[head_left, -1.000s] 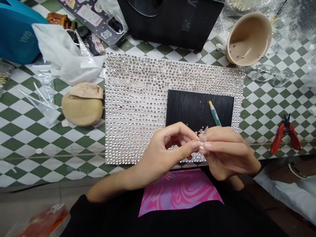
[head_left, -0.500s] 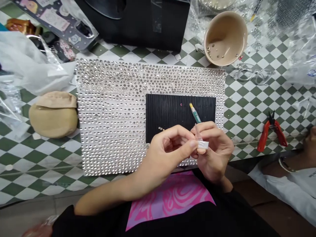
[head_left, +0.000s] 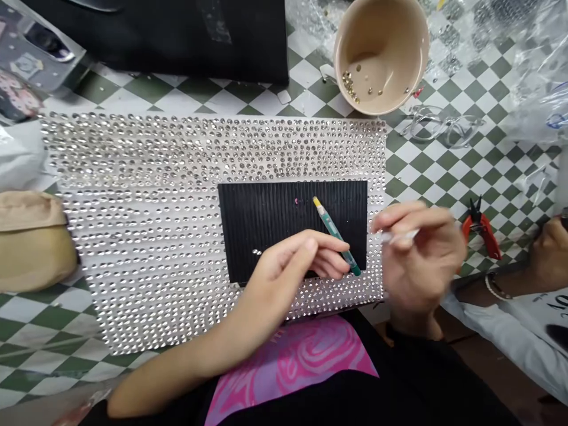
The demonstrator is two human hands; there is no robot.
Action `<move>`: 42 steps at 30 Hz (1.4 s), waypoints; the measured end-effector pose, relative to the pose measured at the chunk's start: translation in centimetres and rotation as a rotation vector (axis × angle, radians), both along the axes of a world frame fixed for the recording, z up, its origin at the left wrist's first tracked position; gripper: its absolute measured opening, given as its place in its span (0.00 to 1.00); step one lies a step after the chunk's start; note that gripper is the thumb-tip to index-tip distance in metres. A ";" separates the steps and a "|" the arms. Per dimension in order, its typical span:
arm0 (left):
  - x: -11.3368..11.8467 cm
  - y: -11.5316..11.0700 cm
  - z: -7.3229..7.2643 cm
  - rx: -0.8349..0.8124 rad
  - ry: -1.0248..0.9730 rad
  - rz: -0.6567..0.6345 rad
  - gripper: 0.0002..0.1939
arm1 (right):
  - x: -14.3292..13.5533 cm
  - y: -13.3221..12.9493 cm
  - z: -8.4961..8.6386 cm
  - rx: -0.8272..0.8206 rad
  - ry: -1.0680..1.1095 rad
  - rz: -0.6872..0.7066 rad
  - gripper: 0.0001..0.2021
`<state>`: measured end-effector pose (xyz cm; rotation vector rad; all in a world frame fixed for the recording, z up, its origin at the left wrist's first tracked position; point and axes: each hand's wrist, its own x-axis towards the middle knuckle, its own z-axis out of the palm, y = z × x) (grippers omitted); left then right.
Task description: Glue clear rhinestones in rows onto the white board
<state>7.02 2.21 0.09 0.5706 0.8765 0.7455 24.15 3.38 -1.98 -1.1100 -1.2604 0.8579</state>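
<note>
My left hand (head_left: pixel 306 254) is over the lower part of a black ridged board (head_left: pixel 261 219). Its fingers are loosely bent and apart, with nothing in them. They reach a teal pencil with a yellow tip (head_left: pixel 331 225) lying slanted on the board; whether they touch it I cannot tell. A few tiny shiny stones (head_left: pixel 256 252) and a pink speck (head_left: pixel 296 201) lie on that board too. To the right of it, my blurred right hand (head_left: pixel 421 254) is raised, pinching a small white and clear plastic piece (head_left: pixel 402 235). Under the board spreads a sheet with rows of rhinestones (head_left: pixel 146 236).
A beige cup (head_left: pixel 390 53) with loose stones stands behind, near clear glasses (head_left: pixel 444 127). Red-handled pliers (head_left: pixel 481 228) lie at right, near another person's hand (head_left: pixel 552 242). A black box (head_left: pixel 186 41) is at the back, a tan pouch (head_left: pixel 33 242) at left.
My hands have come apart. The right one moved right with the small plastic piece; the left let go of it and lowered towards the pencil. The view shifted to the right.
</note>
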 end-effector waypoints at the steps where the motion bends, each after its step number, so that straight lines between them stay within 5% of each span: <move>1: -0.3 0.1 -0.2 0.004 -0.003 0.009 0.15 | 1.0 1.0 -0.3 0.051 -0.059 -0.059 0.04; 7: -1.7 0.7 -0.9 0.039 0.025 0.006 0.15 | 5.0 5.0 -1.9 0.016 -0.408 -0.091 0.07; 20: -2.1 1.1 -0.6 -0.161 0.033 -0.068 0.17 | 5.6 5.6 -4.2 0.211 -0.883 -0.251 0.03; 42: -2.2 1.4 -0.6 -0.194 0.017 -0.058 0.17 | 5.5 5.5 -4.1 0.241 -1.026 -0.263 0.07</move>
